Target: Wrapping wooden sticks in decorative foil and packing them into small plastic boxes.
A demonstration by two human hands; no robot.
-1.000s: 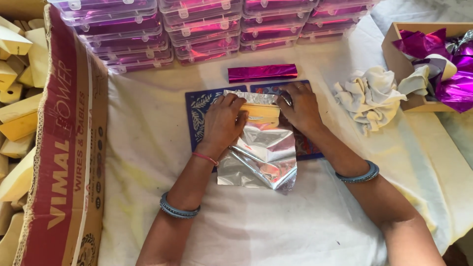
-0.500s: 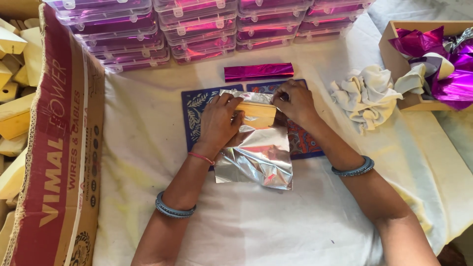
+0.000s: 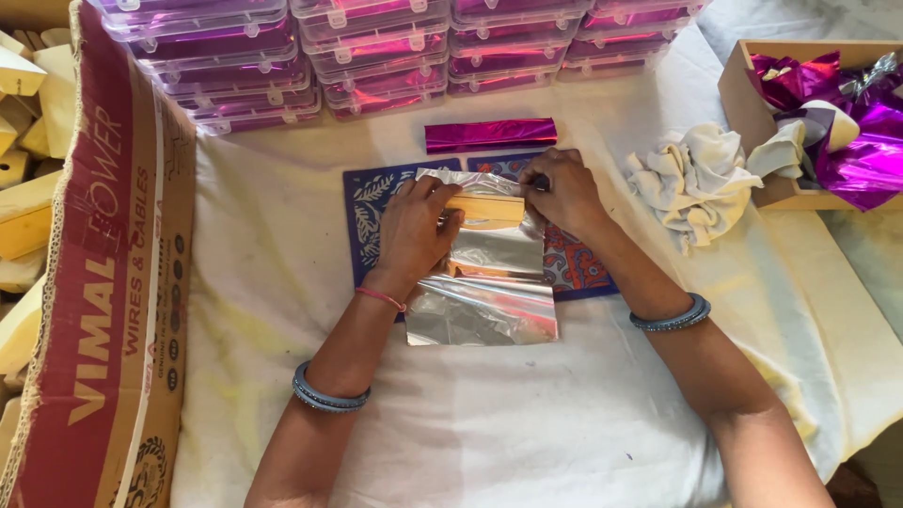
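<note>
White cloth-covered table (image 3: 527, 423), seen from above. Patterned blue mat (image 3: 369, 214) sits mid-table, and on it a sheet of shiny silver foil (image 3: 484, 306) with a yellow rectangular bar (image 3: 484, 207) at its far end.

Left hand (image 3: 414, 230) presses down on the bar's left end, fingers pinching the foil edge over it. Right hand (image 3: 562, 191) grips the foil at the bar's right end. Hands are apart, one per end, both clamped on foil and bar.

Progress, as I read it: wrap just started. Far edge of the foil is folded over the bar; most of the sheet lies flat and loose toward the person, wrinkled at the near edge. Rolling and end-tucks look undone. Can't tell whether the foil goes fully under the bar; the hands cover it.

One finished-looking magenta foil-wrapped bar (image 3: 490, 134) lies just beyond the mat. Stacked clear plastic boxes with magenta contents (image 3: 376, 47) line the back edge. Crumpled white rag (image 3: 696, 179) sits right, beside a cardboard box of magenta foil (image 3: 743, 103). Big cardboard carton of unwrapped yellow bars (image 3: 103, 282) stands left.
</note>
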